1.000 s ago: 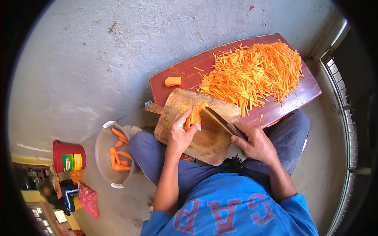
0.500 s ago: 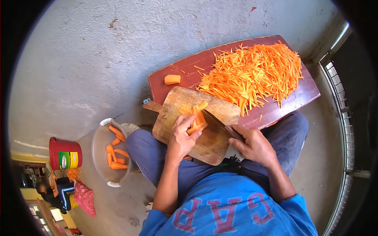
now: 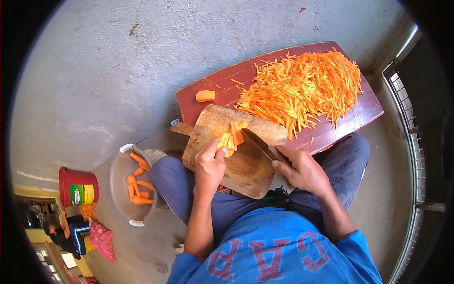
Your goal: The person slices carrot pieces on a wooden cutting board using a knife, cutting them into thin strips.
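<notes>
On the wooden cutting board (image 3: 253, 177) across my lap lie flat carrot slices (image 3: 236, 134), fanned out and overlapping. My left hand (image 3: 209, 169) is at their lower left edge, thumb and fingers closed on the nearest slices. The handle of a kitchen knife (image 3: 255, 143) is in the grip of my right hand (image 3: 306, 174). Its dark blade points up and left, with the tip beside the slices. Beyond the board, a large heap of carrot strips (image 3: 302, 85) covers much of a dark red tabletop (image 3: 222, 80). One cut carrot chunk (image 3: 205, 96) sits at the tabletop's left.
Left of my knee stands a grey basin (image 3: 119, 189) holding several peeled carrots (image 3: 137, 182). A red bucket (image 3: 66, 187) is farther left, near a seated person (image 3: 66, 234) and a pink sack (image 3: 102, 241). The wall borders the tabletop's far side.
My left hand has moved slightly left and down, and the carrot slices have spread apart. The knife stays close to them, with its blade shifted slightly left.
</notes>
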The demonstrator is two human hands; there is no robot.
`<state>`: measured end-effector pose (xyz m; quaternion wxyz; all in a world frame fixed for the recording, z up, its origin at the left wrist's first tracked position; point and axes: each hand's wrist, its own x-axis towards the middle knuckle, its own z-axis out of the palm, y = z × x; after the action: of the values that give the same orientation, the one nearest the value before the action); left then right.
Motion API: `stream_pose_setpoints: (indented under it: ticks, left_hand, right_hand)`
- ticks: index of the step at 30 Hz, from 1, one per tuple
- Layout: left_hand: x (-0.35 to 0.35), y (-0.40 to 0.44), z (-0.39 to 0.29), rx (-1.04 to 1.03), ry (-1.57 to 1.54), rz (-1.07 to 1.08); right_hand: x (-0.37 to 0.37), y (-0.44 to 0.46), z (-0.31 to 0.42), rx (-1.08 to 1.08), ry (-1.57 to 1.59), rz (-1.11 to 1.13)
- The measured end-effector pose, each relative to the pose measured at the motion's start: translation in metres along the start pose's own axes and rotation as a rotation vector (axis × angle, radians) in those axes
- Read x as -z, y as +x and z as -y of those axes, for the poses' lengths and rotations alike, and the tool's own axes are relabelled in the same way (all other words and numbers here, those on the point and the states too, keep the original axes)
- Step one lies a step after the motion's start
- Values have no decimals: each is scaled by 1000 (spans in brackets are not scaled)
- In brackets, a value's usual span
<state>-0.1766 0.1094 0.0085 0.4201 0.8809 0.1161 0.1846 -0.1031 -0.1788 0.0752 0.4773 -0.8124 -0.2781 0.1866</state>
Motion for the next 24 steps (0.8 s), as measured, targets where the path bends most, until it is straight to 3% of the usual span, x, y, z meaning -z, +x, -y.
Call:
stream_pose_setpoints:
  ticks: [3,6,8,10,13,20,24]
  left_hand:
    - [-7,8,-3,286,-333,29]
    - [-17,22,-10,362,-333,133]
    - [-29,25,15,153,-134,116]
    - [-28,28,-2,-10,10,100]
    - [-25,27,-14,38,42,132]
    - [-17,28,-19,129,-44,157]
    - [-20,2,-17,13,-32,118]
  right_hand:
    - [2,9,-1,-79,78,30]
    - [1,11,-3,-109,72,58]
    - [-1,10,-2,-73,63,48]
    - [-3,5,-5,-41,76,29]
    - [-3,2,-7,-9,111,49]
    - [0,-5,-10,-236,473,210]
    - [8,-23,-1,-250,437,226]
